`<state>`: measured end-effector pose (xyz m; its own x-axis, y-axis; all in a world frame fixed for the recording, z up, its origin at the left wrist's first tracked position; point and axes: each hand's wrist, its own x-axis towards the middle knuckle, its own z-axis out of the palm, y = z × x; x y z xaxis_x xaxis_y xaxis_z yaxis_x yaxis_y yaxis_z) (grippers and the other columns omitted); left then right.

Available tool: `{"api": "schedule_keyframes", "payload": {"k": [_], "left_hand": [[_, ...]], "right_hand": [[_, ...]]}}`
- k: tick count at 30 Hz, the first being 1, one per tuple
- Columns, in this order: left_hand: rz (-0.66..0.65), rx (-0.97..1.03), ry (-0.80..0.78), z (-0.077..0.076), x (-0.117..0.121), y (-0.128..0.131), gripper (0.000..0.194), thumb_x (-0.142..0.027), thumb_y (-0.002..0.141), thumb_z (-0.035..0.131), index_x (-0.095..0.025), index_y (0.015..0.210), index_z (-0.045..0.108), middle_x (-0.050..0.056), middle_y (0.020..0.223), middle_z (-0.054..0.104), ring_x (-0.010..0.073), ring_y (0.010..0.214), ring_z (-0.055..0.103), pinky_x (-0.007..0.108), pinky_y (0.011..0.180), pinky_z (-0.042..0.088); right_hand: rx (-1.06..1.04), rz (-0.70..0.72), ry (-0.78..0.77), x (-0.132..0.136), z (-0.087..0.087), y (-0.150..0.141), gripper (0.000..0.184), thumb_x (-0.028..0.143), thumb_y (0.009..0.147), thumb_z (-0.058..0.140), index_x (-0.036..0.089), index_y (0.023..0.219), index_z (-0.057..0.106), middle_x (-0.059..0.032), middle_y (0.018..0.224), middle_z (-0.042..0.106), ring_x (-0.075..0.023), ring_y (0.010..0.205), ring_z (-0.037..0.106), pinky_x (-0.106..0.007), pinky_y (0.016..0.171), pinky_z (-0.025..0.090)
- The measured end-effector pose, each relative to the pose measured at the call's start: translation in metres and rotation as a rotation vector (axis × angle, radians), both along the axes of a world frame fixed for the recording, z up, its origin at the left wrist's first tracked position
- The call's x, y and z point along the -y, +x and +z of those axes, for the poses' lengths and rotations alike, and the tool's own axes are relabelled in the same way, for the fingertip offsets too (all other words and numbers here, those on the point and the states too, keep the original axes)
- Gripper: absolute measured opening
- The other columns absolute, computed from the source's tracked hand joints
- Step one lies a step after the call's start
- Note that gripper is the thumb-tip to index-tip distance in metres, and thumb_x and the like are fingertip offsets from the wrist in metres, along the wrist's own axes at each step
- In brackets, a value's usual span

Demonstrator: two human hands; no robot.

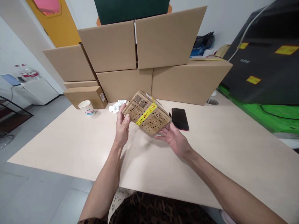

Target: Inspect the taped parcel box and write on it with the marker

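A small brown cardboard box (147, 113) with black printed marks and a strip of yellow tape is held tilted just above the pale table (70, 140). My left hand (121, 126) grips its left end, thumb on the top face. My right hand (174, 138) supports its lower right corner from beneath, fingers curled against the box.
A black phone (180, 118) lies just right of the box. A paper cup (87, 107) and a crumpled white tissue (116, 106) sit to the left. Large cardboard boxes (149, 62) are stacked along the table's back. A dark machine (266, 62) stands at right.
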<state>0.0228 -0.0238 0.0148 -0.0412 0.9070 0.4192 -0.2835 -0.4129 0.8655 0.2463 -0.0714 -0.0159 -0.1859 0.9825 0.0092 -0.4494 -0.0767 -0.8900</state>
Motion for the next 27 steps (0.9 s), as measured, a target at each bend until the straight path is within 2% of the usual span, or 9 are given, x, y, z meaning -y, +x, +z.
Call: {"api": "schedule_keyframes", "payload": {"k": [4, 7, 9, 11, 15, 18, 22, 27], "left_hand": [[0.052, -0.087, 0.078, -0.006, -0.003, 0.0, 0.06, -0.057, 0.086, 0.072, -0.033, 0.138, 0.054, 0.008, 0.152, 0.052, 0.0301, 0.143, 0.046, 0.052, 0.122, 0.036], [0.068, -0.132, 0.156, -0.009, -0.001, 0.006, 0.081, -0.055, 0.082, 0.078, -0.038, 0.149, 0.038, 0.008, 0.161, 0.038, 0.0299, 0.15, 0.038, 0.05, 0.123, 0.035], [0.08, -0.142, 0.171, -0.009, 0.001, 0.012, 0.095, -0.054, 0.078, 0.082, -0.039, 0.154, 0.027, 0.008, 0.164, 0.032, 0.0298, 0.153, 0.034, 0.048, 0.124, 0.036], [0.073, -0.127, 0.157, -0.007, 0.005, 0.018, 0.1, -0.052, 0.077, 0.083, -0.038, 0.156, 0.024, 0.01, 0.165, 0.031, 0.0298, 0.153, 0.033, 0.047, 0.124, 0.036], [-0.025, -0.124, 0.091, -0.005, 0.011, 0.027, 0.084, -0.048, 0.083, 0.079, -0.031, 0.152, 0.034, 0.012, 0.157, 0.044, 0.0297, 0.146, 0.044, 0.048, 0.122, 0.039], [-0.033, -0.162, 0.097, -0.007, 0.014, 0.03, 0.072, -0.048, 0.09, 0.071, -0.03, 0.15, 0.037, 0.012, 0.155, 0.046, 0.0284, 0.145, 0.046, 0.048, 0.123, 0.037], [0.146, -0.186, 0.188, -0.013, 0.012, 0.027, 0.071, -0.048, 0.089, 0.072, -0.035, 0.148, 0.035, 0.01, 0.159, 0.041, 0.0269, 0.149, 0.041, 0.048, 0.123, 0.037], [0.345, -0.315, 0.286, -0.016, 0.01, 0.02, 0.046, -0.044, 0.09, 0.072, -0.032, 0.133, 0.057, 0.008, 0.139, 0.053, 0.0272, 0.135, 0.05, 0.049, 0.116, 0.042]], "right_hand": [[0.069, -0.008, 0.035, -0.001, 0.001, 0.002, 0.051, 0.069, 0.095, 0.047, 0.033, 0.127, 0.062, -0.006, 0.131, 0.07, -0.0254, 0.113, 0.068, -0.046, 0.09, 0.059], [0.122, 0.023, 0.061, 0.001, 0.0, 0.001, 0.052, 0.068, 0.095, 0.046, 0.032, 0.13, 0.061, -0.0083, 0.138, 0.066, -0.0273, 0.118, 0.066, -0.048, 0.093, 0.058], [0.134, 0.045, 0.061, 0.003, -0.001, -0.001, 0.052, 0.066, 0.093, 0.054, 0.031, 0.13, 0.061, -0.0096, 0.14, 0.064, -0.0285, 0.121, 0.064, -0.048, 0.094, 0.057], [0.152, 0.014, 0.071, 0.006, -0.001, -0.003, 0.055, 0.062, 0.09, 0.062, 0.033, 0.136, 0.057, -0.0086, 0.148, 0.059, -0.0289, 0.128, 0.06, -0.047, 0.096, 0.057], [0.175, -0.139, 0.148, 0.009, 0.002, -0.007, 0.08, 0.051, 0.088, 0.071, 0.042, 0.156, 0.032, -0.003, 0.167, 0.037, -0.0278, 0.146, 0.043, -0.049, 0.108, 0.051], [0.169, -0.072, 0.157, 0.01, 0.004, -0.009, 0.084, 0.048, 0.088, 0.071, 0.037, 0.16, 0.028, -0.0055, 0.169, 0.035, -0.028, 0.149, 0.041, -0.051, 0.115, 0.044], [0.199, 0.119, 0.16, 0.013, 0.003, -0.009, 0.081, 0.046, 0.09, 0.071, 0.033, 0.16, 0.032, -0.0097, 0.162, 0.046, -0.0279, 0.144, 0.048, -0.049, 0.115, 0.043], [0.195, 0.184, 0.171, 0.015, -0.002, -0.009, 0.085, 0.044, 0.087, 0.075, 0.032, 0.16, 0.033, -0.0118, 0.155, 0.052, -0.0279, 0.138, 0.054, -0.05, 0.113, 0.044]]}}
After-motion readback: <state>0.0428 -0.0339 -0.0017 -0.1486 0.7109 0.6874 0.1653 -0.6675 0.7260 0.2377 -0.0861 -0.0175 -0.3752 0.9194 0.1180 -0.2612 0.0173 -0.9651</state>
